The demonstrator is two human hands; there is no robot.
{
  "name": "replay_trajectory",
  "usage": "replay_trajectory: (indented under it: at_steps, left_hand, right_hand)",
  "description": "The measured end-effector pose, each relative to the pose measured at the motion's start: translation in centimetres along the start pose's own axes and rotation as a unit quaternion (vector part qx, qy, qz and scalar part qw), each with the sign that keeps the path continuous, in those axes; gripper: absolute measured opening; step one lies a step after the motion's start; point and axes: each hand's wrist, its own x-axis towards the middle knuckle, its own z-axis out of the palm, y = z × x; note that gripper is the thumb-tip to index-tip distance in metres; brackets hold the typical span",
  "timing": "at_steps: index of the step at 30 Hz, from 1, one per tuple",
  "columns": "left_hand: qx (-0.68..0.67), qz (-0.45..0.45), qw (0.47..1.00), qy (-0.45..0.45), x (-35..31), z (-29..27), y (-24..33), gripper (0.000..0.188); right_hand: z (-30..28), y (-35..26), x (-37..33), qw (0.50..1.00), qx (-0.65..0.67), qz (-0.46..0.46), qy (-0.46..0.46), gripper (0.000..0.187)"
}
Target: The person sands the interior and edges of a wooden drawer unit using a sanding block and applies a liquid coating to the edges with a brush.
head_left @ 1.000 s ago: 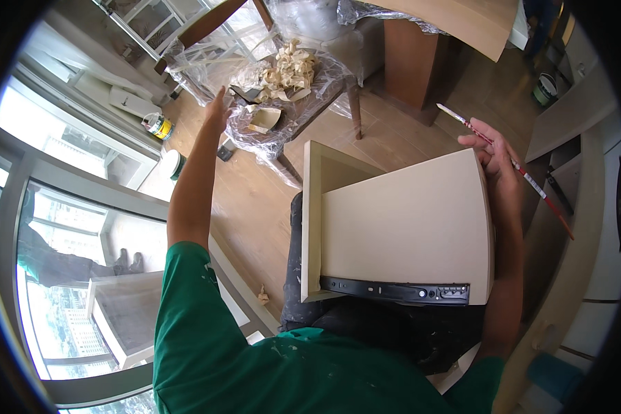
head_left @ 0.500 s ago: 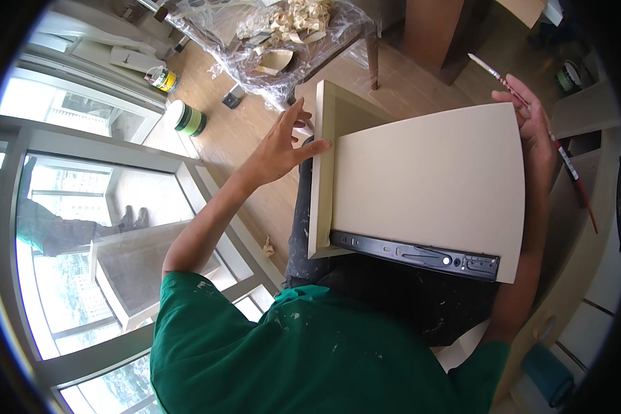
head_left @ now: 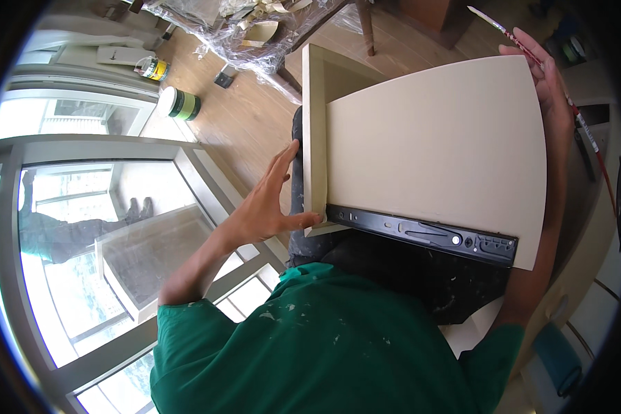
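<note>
A cream-coloured drawer rests tilted over my lap, its side panel facing up. Along its near lower edge runs a black metal drawer slide. My left hand is at the drawer's front panel, fingers stretched apart and the thumb at the panel's lower edge. My right hand is raised beside the drawer's far right corner, its forearm partly hidden behind the drawer. Between its fingers sits a slender paintbrush with a pale tip and red handle; its middle is hidden by the hand.
A plastic-covered table with shavings or scraps stands ahead. Paint cans and a small black block are on the wooden floor at left. A glass door lies left; a curved pale cabinet edge and teal roll are right.
My left hand has slid down along the front panel toward its lower edge. The drawer and my right hand with the paintbrush appear higher and farther right, as the view has also shifted.
</note>
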Motion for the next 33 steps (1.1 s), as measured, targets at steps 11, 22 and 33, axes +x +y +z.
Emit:
replay_trajectory:
  at_steps: [11, 22, 33]
  left_hand:
    - [-0.014, 0.030, 0.998, 0.046, -0.5, 0.8, 1.0, 0.126]
    - [-0.030, 0.071, 0.993, 0.093, 0.6, 1.5, 0.9, 0.114]
    - [-0.108, 0.117, 0.973, 0.170, 7.1, -0.2, -1.6, 0.085]
  right_hand:
    - [-0.3, 0.8, 0.3, 0.997, 0.065, -0.036, -0.010, 0.056]
    - [-1.6, 1.8, 1.6, 0.992, 0.102, -0.066, -0.032, 0.050]
    - [-2.1, 1.6, 2.0, 0.992, 0.081, -0.036, -0.085, 0.054]
